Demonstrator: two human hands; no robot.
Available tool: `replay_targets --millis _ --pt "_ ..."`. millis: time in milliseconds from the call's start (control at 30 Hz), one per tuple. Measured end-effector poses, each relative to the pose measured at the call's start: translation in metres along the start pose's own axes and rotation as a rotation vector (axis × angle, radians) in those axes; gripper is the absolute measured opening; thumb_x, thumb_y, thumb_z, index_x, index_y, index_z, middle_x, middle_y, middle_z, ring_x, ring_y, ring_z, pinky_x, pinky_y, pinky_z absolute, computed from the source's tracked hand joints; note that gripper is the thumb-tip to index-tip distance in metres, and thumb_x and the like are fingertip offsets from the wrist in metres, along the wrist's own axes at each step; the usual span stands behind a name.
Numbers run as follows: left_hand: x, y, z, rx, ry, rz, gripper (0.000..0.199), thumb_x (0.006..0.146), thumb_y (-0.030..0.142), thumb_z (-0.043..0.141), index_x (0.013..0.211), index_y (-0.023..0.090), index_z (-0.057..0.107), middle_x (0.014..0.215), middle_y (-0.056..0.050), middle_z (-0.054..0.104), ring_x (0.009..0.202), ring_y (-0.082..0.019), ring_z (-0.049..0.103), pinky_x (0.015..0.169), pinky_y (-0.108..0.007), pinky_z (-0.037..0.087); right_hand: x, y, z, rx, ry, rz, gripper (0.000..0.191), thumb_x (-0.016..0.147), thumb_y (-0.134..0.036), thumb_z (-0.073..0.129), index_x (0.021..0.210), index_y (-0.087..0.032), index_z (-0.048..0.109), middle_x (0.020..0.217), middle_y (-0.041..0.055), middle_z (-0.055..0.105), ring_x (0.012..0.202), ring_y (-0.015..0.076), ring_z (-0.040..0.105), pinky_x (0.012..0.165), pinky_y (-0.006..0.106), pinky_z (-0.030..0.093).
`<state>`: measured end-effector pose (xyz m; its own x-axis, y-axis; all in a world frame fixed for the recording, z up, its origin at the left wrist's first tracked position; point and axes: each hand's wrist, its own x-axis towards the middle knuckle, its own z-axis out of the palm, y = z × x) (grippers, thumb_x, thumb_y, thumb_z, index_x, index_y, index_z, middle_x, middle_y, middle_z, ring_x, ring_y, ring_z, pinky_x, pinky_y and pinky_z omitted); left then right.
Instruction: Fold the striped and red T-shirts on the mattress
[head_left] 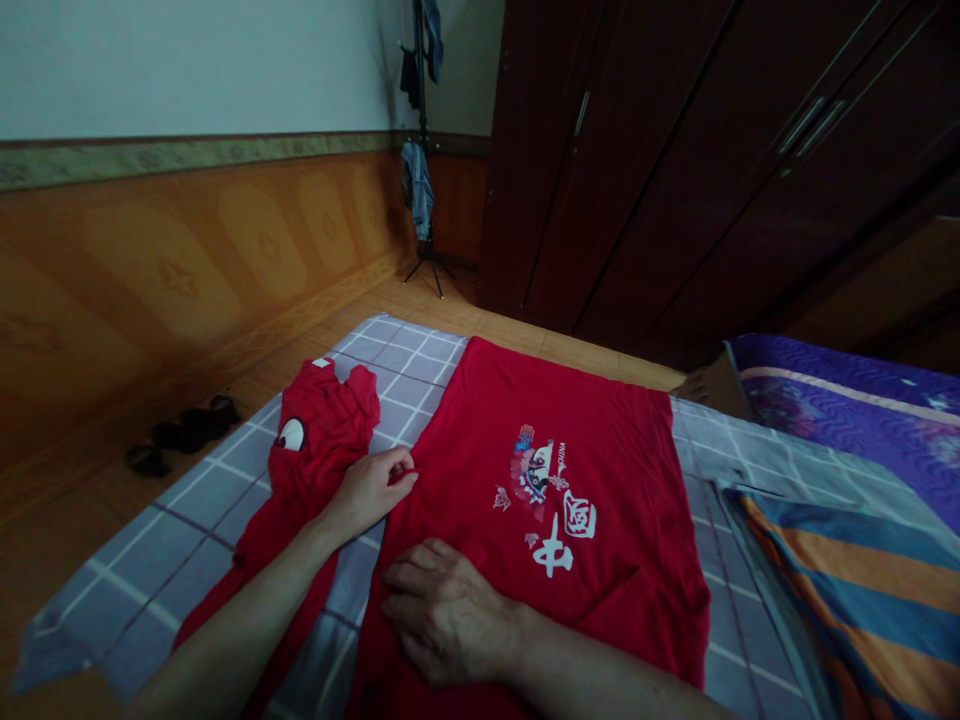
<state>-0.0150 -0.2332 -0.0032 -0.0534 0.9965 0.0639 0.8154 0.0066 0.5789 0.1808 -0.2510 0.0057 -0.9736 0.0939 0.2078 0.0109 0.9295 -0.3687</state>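
A red T-shirt [615,450] lies spread on a grey checked bed cover [225,500], its white lettering and colourful print facing up. My left hand [373,492] pinches the shirt's left edge between thumb and fingers. Lower down, my right hand [454,612] rests on the cloth near the same edge, with its fingers curled into the fabric; the fingertips are partly hidden. Left of the shirt, a crumpled red garment [319,430] with a white eye-like patch lies under my left forearm.
A striped blue and orange cloth [870,560] lies on the right side of the bed. Beyond it is a purple quilted mattress [832,400]. A dark wardrobe [637,170] and a coat stand [422,150] stand behind. Black shoes [187,430] are on the floor at left.
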Motion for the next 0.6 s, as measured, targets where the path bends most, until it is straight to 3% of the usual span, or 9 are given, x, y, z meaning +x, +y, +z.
replay_targets --millis 100,167,267,400,500,600 --pt "0.0 -0.001 0.0 0.007 -0.001 -0.018 0.012 0.083 0.028 0.05 0.074 0.02 0.053 0.062 0.005 0.055 0.057 -0.012 0.053 0.057 -0.022 0.038 -0.001 0.001 0.003 0.0 0.004 -0.004 0.01 0.08 -0.029 0.052 0.083 -0.019 0.053 0.095 0.0031 0.06 0.088 0.0175 0.048 0.079 0.032 0.035" --pt "0.0 0.0 -0.001 0.08 0.04 -0.016 0.01 0.083 0.028 0.052 0.08 0.02 0.055 0.069 0.003 0.059 0.064 -0.014 0.057 0.062 -0.024 0.043 -0.001 0.003 0.006 -0.006 0.002 -0.008 0.011 0.08 -0.03 0.052 0.082 -0.019 0.053 0.094 0.0029 0.06 0.087 0.0176 0.048 0.078 0.033 0.035" --pt "-0.001 0.0 -0.001 0.192 0.134 0.1 0.02 0.084 0.027 0.052 0.101 0.019 0.059 0.103 -0.005 0.062 0.097 -0.019 0.059 0.086 -0.032 0.046 0.0 0.002 0.007 -0.017 -0.011 -0.003 0.012 0.081 -0.031 0.052 0.082 -0.019 0.053 0.092 0.003 0.06 0.086 0.0176 0.049 0.077 0.033 0.037" --pt "-0.002 -0.004 0.002 0.24 0.069 0.283 0.036 0.089 0.025 0.046 0.124 0.02 0.054 0.132 -0.008 0.051 0.121 -0.021 0.048 0.105 -0.038 0.037 -0.005 -0.01 -0.006 -0.009 -0.038 0.032 0.016 0.084 -0.033 0.052 0.087 -0.018 0.057 0.1 0.0046 0.061 0.095 0.0189 0.051 0.086 0.032 0.039" --pt "-0.004 -0.006 0.005 0.268 0.086 0.299 0.041 0.092 0.028 0.042 0.131 0.02 0.048 0.139 -0.009 0.046 0.128 -0.022 0.042 0.107 -0.04 0.035 -0.018 -0.024 -0.029 0.024 -0.03 0.128 0.036 0.088 -0.043 0.051 0.111 -0.016 0.056 0.128 0.0096 0.052 0.12 0.023 0.043 0.102 0.035 0.033" --pt "-0.008 -0.001 0.011 0.306 0.038 0.36 0.047 0.093 0.036 0.042 0.138 0.021 0.042 0.146 -0.008 0.039 0.135 -0.023 0.032 0.11 -0.043 0.031 -0.039 -0.025 -0.052 0.061 -0.022 0.297 0.062 0.089 -0.053 0.046 0.137 -0.015 0.039 0.148 0.014 0.032 0.135 0.0272 0.027 0.109 0.041 0.026"
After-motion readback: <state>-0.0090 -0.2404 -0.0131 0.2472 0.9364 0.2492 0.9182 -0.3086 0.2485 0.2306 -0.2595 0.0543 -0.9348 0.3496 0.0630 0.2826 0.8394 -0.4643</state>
